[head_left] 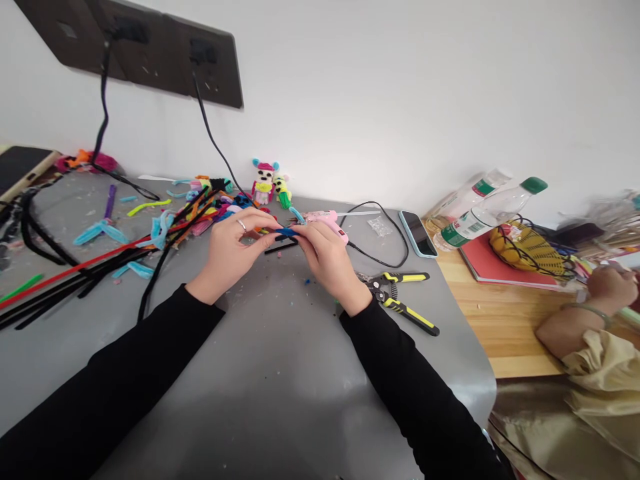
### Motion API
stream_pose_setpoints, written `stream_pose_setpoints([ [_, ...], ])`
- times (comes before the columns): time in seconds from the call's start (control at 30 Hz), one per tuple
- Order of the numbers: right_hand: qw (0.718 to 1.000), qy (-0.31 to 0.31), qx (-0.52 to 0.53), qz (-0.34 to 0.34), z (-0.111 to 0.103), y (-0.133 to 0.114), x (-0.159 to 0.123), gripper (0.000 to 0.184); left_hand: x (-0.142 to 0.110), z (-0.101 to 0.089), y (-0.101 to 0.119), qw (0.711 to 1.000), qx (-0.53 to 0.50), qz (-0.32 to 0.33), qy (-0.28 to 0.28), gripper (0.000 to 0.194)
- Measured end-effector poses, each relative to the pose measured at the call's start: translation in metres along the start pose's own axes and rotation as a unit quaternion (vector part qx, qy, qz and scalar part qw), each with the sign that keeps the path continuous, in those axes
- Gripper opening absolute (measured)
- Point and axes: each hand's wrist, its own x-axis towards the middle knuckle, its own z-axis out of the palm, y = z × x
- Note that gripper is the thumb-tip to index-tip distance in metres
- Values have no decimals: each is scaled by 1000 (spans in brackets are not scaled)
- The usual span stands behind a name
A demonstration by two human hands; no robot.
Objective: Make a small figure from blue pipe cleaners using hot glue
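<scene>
Between my two hands a short blue pipe cleaner (287, 232) is pinched, lying roughly level above the grey mat (280, 360). My left hand (235, 247), with a ring on one finger, grips its left end between thumb and fingertips. The right end sits in the closed fingers of my right hand (327, 257). Just behind my right hand lies a pink glue gun (325, 219), partly covered by it. Wire strippers (395, 293) with yellow and black handles rest open beside my right wrist. Two small fuzzy figures (265, 183) stand by the wall.
Long black and red pipe cleaners (100, 267) and light blue bent pieces (100, 231) spread over the left. A phone (418, 233), plastic bottles (465, 227) and a red notebook (490, 263) lie right. Another person's hand (613, 287) is at far right. Cords hang from wall sockets (200, 60).
</scene>
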Motion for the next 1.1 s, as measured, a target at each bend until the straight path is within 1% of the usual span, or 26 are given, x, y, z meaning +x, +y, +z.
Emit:
stream_pose_setpoints([
  [0.1, 1000, 3, 2, -9, -1, -1, 0, 29, 0, -1, -2, 1000, 2, 7, -6, 20],
  [0.3, 1000, -13, 12, 2, -4, -3, 0, 27, 1, -2, -4, 1000, 6, 4, -30, 22],
  [0.57, 1000, -23, 15, -4, -3, -3, 0, 24, 1, -2, -3, 1000, 12, 1, -19, 23],
  [0.77, 1000, -3, 3, -16, -1, -2, 1, 20, 0, 0, -4, 1000, 7, 16, -13, 21],
  [1.1, 1000, -21, 10, 19, 0, -2, 1, 20, -1, 0, -3, 1000, 8, 19, -15, 21],
])
